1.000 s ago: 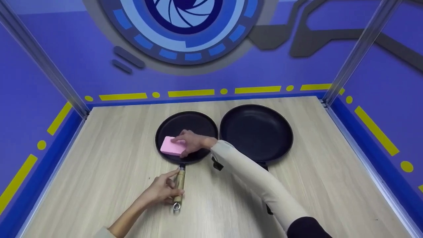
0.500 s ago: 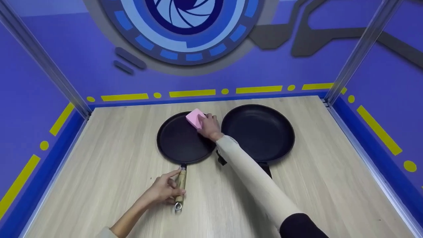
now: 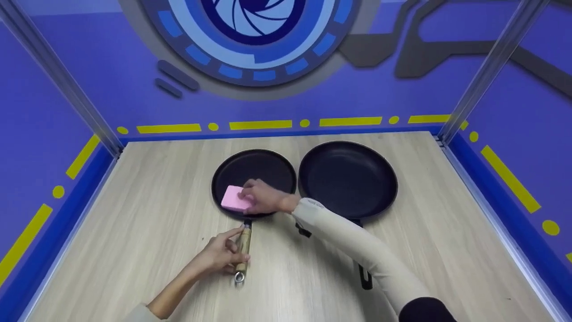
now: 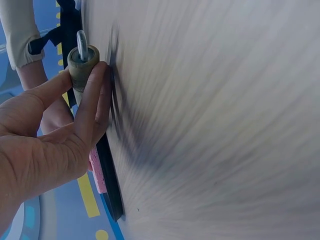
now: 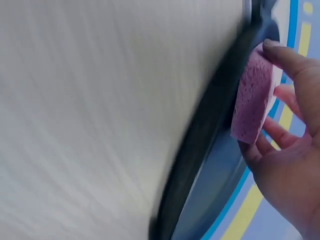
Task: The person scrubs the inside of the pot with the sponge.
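Note:
A flat black frying pan (image 3: 254,167) lies on the table, its wooden handle (image 3: 243,243) pointing toward me. My left hand (image 3: 217,256) grips that handle between thumb and fingers; the left wrist view shows the metal ring (image 4: 82,45) at the handle's end. Over the near left part of the pan, my right hand (image 3: 267,197) holds a pink sponge (image 3: 234,199) against the surface. In the right wrist view the sponge (image 5: 252,97) is pinched between the thumb and the fingers, just inside the pan's rim (image 5: 192,150).
Close on the right stands a larger, deeper black frying pan (image 3: 348,179); its black handle (image 3: 365,277) is partly covered by my right sleeve (image 3: 353,241). Blue and purple panels (image 3: 250,112) wall in the wooden table (image 3: 156,192) at the back and both sides.
The right hand swept the sponge from the near left up to the pan's far right edge, then back to the near left. The left hand keeps its grip on the handle.

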`<state>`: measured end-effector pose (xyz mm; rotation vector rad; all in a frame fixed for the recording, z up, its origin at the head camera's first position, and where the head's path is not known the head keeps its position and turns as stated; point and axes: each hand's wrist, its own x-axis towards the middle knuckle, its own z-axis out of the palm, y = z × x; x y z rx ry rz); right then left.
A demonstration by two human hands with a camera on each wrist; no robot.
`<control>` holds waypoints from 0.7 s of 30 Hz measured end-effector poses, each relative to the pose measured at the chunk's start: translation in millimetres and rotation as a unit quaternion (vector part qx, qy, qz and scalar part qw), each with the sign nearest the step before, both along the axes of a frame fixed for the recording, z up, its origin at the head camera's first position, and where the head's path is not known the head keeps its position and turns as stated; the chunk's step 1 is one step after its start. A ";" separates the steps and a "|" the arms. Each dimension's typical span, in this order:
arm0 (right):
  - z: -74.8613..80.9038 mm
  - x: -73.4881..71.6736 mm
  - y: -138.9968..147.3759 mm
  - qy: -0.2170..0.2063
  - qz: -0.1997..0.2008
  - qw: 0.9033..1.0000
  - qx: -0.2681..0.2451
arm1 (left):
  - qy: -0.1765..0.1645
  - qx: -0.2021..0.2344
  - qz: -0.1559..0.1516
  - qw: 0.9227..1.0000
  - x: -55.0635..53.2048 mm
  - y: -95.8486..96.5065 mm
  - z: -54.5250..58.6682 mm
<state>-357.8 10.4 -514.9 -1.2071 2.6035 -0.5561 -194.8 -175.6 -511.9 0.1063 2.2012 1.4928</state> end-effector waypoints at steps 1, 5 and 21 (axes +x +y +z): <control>-0.1 1.9 -0.2 0.003 0.010 1.000 -0.001 | 0.000 -0.002 0.002 1.000 -0.1 0.1 -0.1; 2.1 -2.2 4.5 0.002 0.020 1.000 0.001 | -0.004 -0.011 0.005 1.000 -0.8 0.8 1.1; 0.8 -48.5 44.1 0.046 -0.193 0.980 0.025 | -0.015 -0.016 0.000 1.000 1.8 0.6 0.9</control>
